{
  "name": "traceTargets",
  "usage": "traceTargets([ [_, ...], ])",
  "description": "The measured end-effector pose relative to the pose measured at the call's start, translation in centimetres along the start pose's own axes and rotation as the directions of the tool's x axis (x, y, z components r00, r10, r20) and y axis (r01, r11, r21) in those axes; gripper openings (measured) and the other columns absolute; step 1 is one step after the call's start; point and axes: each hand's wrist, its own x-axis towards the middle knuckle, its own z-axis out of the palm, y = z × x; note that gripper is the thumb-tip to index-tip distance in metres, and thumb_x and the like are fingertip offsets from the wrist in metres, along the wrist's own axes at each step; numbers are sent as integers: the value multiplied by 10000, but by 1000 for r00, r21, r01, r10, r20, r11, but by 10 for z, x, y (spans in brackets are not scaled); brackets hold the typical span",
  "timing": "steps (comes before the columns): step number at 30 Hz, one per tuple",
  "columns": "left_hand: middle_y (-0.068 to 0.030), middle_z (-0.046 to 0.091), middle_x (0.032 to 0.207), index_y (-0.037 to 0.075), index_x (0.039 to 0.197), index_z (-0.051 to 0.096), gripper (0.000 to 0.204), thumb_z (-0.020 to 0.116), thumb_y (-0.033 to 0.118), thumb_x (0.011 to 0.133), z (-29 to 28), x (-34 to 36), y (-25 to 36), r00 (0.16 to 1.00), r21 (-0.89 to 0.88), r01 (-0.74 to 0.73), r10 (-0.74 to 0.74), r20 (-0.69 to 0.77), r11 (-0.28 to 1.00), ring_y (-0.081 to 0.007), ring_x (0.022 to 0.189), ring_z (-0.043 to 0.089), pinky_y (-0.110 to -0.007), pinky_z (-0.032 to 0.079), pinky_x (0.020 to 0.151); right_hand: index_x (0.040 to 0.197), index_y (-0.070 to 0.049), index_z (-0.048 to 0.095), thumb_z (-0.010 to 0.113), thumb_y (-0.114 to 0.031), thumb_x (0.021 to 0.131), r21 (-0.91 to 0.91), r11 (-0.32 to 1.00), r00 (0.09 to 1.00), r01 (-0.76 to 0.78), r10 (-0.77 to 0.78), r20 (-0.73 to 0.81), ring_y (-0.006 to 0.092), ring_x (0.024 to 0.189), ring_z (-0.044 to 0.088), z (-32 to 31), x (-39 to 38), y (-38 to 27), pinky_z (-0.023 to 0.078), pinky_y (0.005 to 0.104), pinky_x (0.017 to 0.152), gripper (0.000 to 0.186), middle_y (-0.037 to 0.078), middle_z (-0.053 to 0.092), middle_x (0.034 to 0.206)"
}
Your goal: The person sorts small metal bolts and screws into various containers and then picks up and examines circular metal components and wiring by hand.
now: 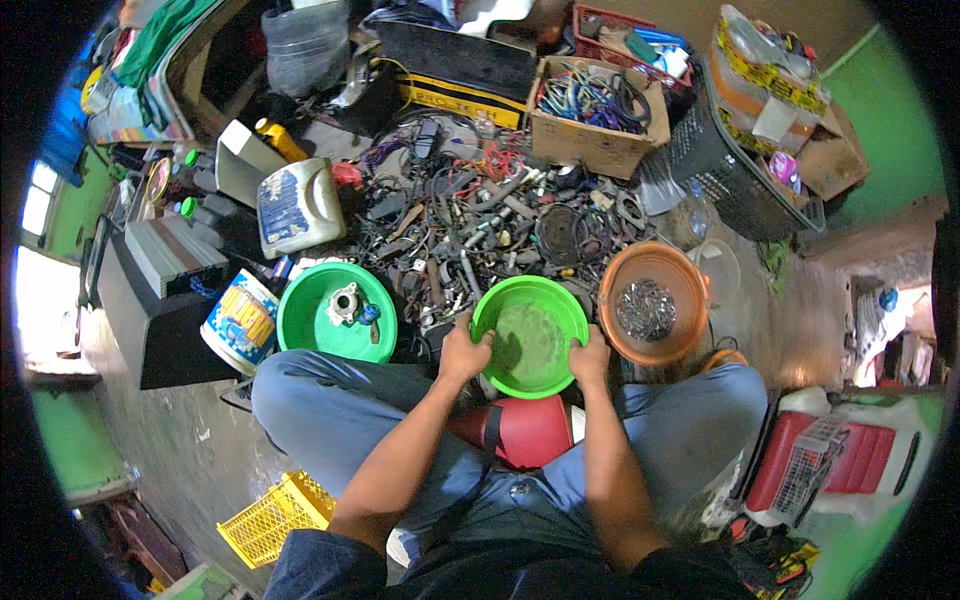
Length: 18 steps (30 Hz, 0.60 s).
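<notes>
Left hand (464, 354): gripping the lime bowl (530, 386) by its left rim, thumb over the edge. Right hand (590, 358): same grip on the right rim. I have the bowl in front of the lap, between the knees, just beyond a red padded thing (525, 432); can't tell if they touch. No parts show in it, only a murky film, dust or water unclear.

Just left, the teal basin (300, 308) holds a pale metal casting (342, 302) and a small dark part (369, 314). Just right, the orange bowl (660, 262) has a pile of small metal bits (646, 310).

Progress, my read: some pieces are already in containers, but most are left loose in the scrap heap (490, 215) ahead, so early on. Beyond it, a cardboard box (590, 150) full of cables (595, 95); off left, a white jerrycan (298, 210).
</notes>
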Motion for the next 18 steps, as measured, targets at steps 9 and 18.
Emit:
traceTargets([
  [9,-272,346,1533,280,1576,280,774,688,314,919,67,41,-35,983,-22,-74,69,-169,997,-475,1407,345,-573,326,1134,1589,-132,190,563,27,881,64,994,992,94,-99,82,438,1364,439,15,-4,15,422,482,1087,816,257,383,1533],
  [18,-223,641,1273,333,1514,363,611,567,129,975,74,54,-59,988,35,-100,103,-116,994,-475,1160,601,-545,484,967,1594,-213,102,523,-8,909,107,994,990,-25,9,144,516,1142,585,23,-8,27,462,568,980,830,314,601,1277],
])
